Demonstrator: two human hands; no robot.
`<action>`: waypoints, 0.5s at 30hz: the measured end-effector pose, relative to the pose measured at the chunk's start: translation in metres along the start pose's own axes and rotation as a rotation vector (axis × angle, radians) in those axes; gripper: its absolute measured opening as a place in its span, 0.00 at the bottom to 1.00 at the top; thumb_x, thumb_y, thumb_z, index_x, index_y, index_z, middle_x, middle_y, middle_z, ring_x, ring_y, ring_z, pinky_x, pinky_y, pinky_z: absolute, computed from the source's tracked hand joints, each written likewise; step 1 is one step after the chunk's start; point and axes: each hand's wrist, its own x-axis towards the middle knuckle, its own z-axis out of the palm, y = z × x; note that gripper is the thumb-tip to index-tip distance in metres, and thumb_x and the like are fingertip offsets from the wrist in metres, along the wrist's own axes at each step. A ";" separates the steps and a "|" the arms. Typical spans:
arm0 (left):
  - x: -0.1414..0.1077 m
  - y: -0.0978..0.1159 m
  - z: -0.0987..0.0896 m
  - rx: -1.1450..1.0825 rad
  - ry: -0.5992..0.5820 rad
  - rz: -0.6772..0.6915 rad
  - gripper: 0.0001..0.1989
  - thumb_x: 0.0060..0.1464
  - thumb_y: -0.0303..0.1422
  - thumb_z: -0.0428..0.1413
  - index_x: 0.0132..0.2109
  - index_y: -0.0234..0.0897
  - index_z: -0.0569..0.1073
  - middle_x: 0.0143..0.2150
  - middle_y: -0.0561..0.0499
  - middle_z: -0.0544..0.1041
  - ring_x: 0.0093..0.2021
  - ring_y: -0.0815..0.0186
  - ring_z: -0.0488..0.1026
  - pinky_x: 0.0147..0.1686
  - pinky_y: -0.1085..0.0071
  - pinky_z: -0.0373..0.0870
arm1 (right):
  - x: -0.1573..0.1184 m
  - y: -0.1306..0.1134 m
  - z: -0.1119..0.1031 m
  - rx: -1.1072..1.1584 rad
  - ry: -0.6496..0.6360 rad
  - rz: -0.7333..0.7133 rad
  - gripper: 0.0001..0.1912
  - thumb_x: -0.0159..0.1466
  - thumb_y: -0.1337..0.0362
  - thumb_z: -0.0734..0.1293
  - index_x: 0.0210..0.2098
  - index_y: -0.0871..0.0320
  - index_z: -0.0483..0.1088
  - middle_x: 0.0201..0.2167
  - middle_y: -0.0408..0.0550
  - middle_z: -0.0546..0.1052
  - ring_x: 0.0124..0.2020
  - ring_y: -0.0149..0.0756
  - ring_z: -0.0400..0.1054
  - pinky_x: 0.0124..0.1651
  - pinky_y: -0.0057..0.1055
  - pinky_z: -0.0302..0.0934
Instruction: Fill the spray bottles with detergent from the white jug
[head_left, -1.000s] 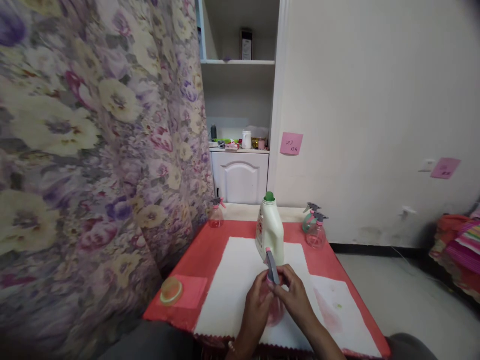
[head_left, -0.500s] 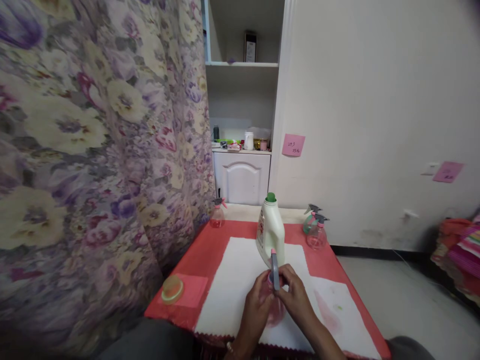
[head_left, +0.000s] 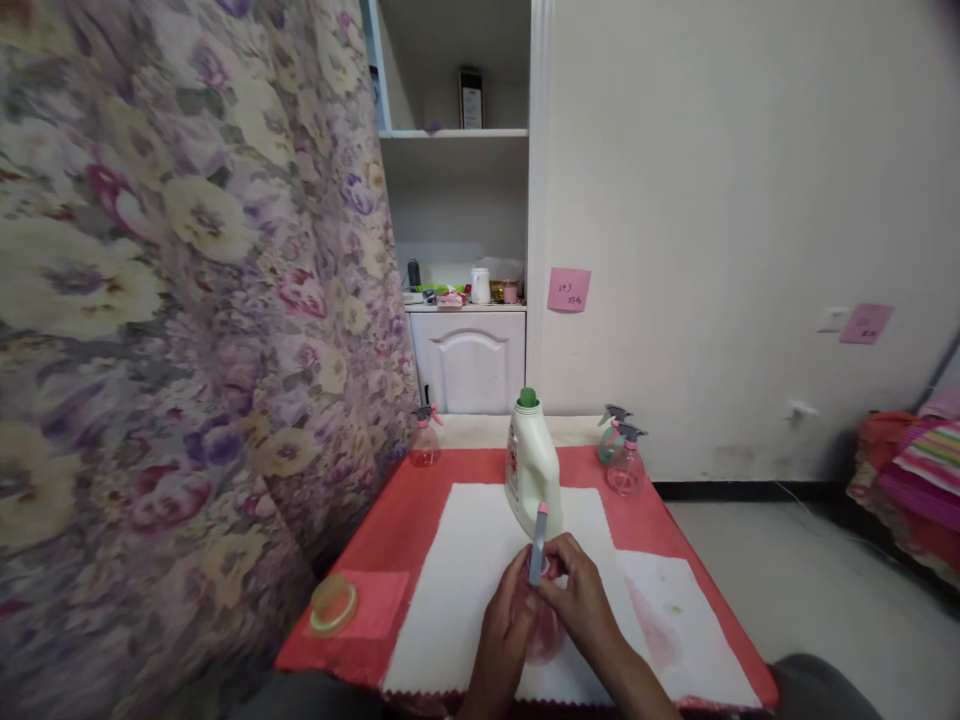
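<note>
Before me stands a clear pink spray bottle (head_left: 546, 640) with a grey and pink trigger head (head_left: 538, 545). My left hand (head_left: 504, 625) wraps round the bottle's upper side, fingers closed. At the bottle's neck, just under the trigger head, my right hand (head_left: 581, 590) pinches with thumb and fingers. Just behind the spray bottle, a large pale green jug (head_left: 534, 465) with a handle stands upright, something green (head_left: 528, 397) in its mouth. A white cloth (head_left: 442, 600) lies beneath them.
A spray bottle (head_left: 424, 445) stands at the back left, and two more, one pink (head_left: 625, 472) and one green (head_left: 607, 447), at the back right. A round yellowish lid-like thing (head_left: 333, 606) lies at the left on the red tabletop (head_left: 375, 560). A floral curtain (head_left: 225, 400) hangs along the left.
The view has shifted, with the wall and shelves now farther left. The trigger head has turned slightly between my hands, which stay on the spray bottle.
</note>
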 end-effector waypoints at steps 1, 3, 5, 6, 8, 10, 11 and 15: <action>0.002 0.003 0.002 0.006 0.013 0.016 0.28 0.58 0.43 0.52 0.63 0.39 0.64 0.64 0.44 0.68 0.63 0.55 0.64 0.63 0.57 0.59 | 0.000 0.000 0.000 0.003 0.006 -0.001 0.11 0.48 0.76 0.63 0.29 0.56 0.69 0.26 0.38 0.65 0.28 0.33 0.62 0.32 0.27 0.57; 0.007 0.009 0.006 0.032 0.053 0.037 0.27 0.55 0.42 0.55 0.60 0.38 0.67 0.60 0.43 0.72 0.60 0.55 0.68 0.60 0.58 0.64 | 0.000 0.001 0.001 0.009 0.015 -0.005 0.12 0.47 0.76 0.62 0.29 0.56 0.69 0.26 0.38 0.66 0.28 0.33 0.63 0.32 0.27 0.57; 0.013 0.018 0.012 0.058 0.090 0.022 0.22 0.52 0.40 0.58 0.53 0.38 0.71 0.53 0.44 0.77 0.54 0.56 0.73 0.55 0.59 0.68 | -0.001 0.003 0.002 0.012 0.025 -0.008 0.11 0.49 0.75 0.62 0.30 0.56 0.70 0.27 0.39 0.67 0.29 0.33 0.63 0.33 0.28 0.58; 0.016 0.022 0.015 0.062 0.114 0.001 0.20 0.51 0.39 0.58 0.50 0.37 0.73 0.49 0.44 0.79 0.50 0.56 0.75 0.53 0.60 0.70 | -0.001 0.004 0.002 0.012 0.030 -0.007 0.10 0.49 0.74 0.63 0.30 0.56 0.70 0.28 0.40 0.68 0.30 0.34 0.64 0.33 0.28 0.58; 0.021 0.029 0.019 0.048 0.159 -0.046 0.17 0.49 0.39 0.60 0.45 0.36 0.75 0.44 0.45 0.80 0.46 0.57 0.77 0.49 0.61 0.72 | -0.002 0.005 0.004 0.011 0.040 -0.004 0.09 0.51 0.74 0.64 0.30 0.57 0.70 0.28 0.41 0.69 0.30 0.34 0.65 0.34 0.28 0.59; 0.023 0.034 0.022 0.035 0.183 -0.076 0.16 0.47 0.39 0.61 0.42 0.36 0.75 0.42 0.46 0.81 0.44 0.56 0.78 0.47 0.62 0.74 | -0.003 0.005 0.005 0.011 0.054 -0.001 0.09 0.51 0.74 0.64 0.31 0.56 0.71 0.28 0.41 0.69 0.30 0.34 0.65 0.34 0.28 0.60; 0.023 0.035 0.022 0.037 0.186 -0.082 0.15 0.47 0.38 0.61 0.42 0.37 0.75 0.42 0.46 0.81 0.44 0.56 0.78 0.46 0.62 0.74 | -0.005 0.005 0.006 0.012 0.059 0.000 0.09 0.52 0.73 0.64 0.31 0.56 0.71 0.29 0.41 0.69 0.30 0.34 0.65 0.34 0.28 0.60; 0.022 0.032 0.020 0.107 0.155 -0.061 0.11 0.50 0.37 0.60 0.40 0.39 0.74 0.40 0.48 0.82 0.41 0.57 0.79 0.43 0.64 0.74 | -0.012 0.003 0.002 0.040 0.045 0.018 0.13 0.54 0.74 0.64 0.37 0.56 0.73 0.33 0.44 0.72 0.34 0.36 0.69 0.38 0.30 0.64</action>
